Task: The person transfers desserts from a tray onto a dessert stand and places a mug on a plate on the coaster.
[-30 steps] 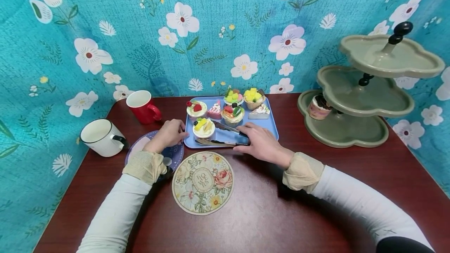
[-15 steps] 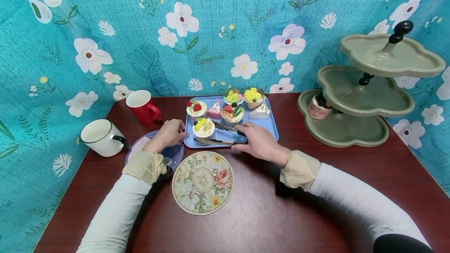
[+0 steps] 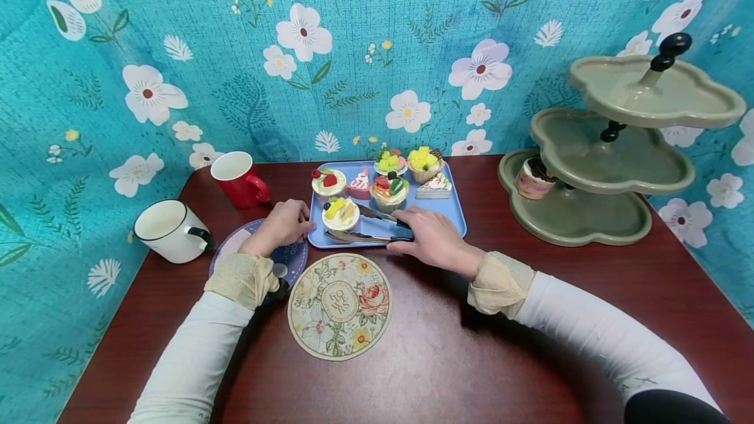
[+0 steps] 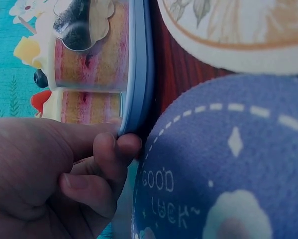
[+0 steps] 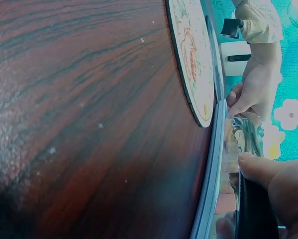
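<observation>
My left hand [image 3: 287,222] pinches the left rim of a blue tray [image 3: 456,218], thumb and fingers on its edge in the left wrist view. My right hand [image 3: 432,235] grips the black handle of metal tongs [image 3: 368,238]. The tongs' two arms stand apart, one on each side of a cream-topped cup cake [image 3: 340,214] with yellow fruit and a blueberry, at the tray's front left. Behind it on the tray are a cup cake with strawberry [image 3: 330,183], a pink cake slice [image 3: 359,185], a fruit-topped cupcake [image 3: 389,192] and several other pastries.
A grey-green three-tier stand [image 3: 589,221] at the right bears a pink cake [image 3: 534,178] on its lowest tier. At the left stand a red mug [image 3: 235,182] and a white mug [image 3: 171,231]. A floral round mat [image 3: 340,306] and a purple mat [image 3: 297,257] lie in front.
My right hand has shifted slightly left with the tongs, which reach a little further round the cup cake. My left hand has stayed on the tray's rim.
</observation>
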`<state>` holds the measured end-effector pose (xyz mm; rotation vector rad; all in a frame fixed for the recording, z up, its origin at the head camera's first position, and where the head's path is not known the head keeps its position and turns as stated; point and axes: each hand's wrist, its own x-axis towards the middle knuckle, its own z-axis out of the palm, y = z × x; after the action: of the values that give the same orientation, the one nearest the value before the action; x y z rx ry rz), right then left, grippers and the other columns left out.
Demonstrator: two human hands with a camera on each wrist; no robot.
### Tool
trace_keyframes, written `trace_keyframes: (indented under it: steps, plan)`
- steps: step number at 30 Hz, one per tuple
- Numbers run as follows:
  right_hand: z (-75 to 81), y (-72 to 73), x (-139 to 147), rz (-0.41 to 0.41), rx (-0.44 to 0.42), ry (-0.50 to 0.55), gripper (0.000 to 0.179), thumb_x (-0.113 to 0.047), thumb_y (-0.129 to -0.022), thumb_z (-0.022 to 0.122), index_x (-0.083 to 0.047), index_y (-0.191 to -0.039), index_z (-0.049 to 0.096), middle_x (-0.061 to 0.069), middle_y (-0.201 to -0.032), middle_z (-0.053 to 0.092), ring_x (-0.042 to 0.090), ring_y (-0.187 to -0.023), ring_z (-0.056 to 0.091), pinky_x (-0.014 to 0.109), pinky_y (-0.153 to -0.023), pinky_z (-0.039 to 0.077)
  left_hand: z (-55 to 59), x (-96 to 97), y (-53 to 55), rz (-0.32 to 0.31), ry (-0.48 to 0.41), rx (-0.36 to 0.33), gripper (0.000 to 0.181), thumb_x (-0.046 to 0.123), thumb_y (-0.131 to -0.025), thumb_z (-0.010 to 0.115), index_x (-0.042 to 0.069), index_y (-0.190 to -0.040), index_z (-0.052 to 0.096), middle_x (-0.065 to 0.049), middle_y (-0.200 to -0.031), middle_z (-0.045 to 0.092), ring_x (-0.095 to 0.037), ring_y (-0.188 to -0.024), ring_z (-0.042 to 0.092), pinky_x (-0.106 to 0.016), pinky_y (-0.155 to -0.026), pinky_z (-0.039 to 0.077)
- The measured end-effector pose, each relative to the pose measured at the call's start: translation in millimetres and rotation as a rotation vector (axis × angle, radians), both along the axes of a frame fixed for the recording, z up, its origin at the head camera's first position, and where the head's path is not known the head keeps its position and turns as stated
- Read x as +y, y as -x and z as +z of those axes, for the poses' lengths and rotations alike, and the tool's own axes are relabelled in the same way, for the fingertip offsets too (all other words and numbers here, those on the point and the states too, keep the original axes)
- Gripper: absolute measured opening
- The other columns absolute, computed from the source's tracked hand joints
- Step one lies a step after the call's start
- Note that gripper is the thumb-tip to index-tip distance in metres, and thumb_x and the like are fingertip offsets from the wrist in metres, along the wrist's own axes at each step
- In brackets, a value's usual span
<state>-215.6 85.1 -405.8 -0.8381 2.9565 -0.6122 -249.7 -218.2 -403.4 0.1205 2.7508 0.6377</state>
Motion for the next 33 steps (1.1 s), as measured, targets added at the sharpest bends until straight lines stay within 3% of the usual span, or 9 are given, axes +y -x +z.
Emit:
trace_keyframes:
  steps: [20,33]
  plan:
    - [-6.2,0.8,-3.3,0.013,0.058,-0.011,0.058,-0.046,-0.089,0.070,-0.011,-0.134,0.059,0.010,-0.125,0.067,0.030,-0.106,0.068,0.049,-0.081,0.054,-1.7,-1.5,2.5,0.010,0.006,-0.009,0.021,0.016,-0.096,0.064,0.000,-0.109,0.059,-0.011,-0.078,0.068,-0.014,-0.062,0.064,-0.022,-0.058,0.051]
    - [-9.3,1.2,-0.9,0.000,0.055,-0.001,0.059,-0.047,-0.088,0.071,-0.012,-0.135,0.059,0.009,-0.128,0.066,0.030,-0.108,0.067,0.049,-0.084,0.054,-1.7,-1.7,2.5,0.016,0.003,-0.019,0.020,0.017,-0.096,0.064,0.000,-0.107,0.060,-0.013,-0.085,0.066,-0.015,-0.066,0.064,-0.022,-0.060,0.052]
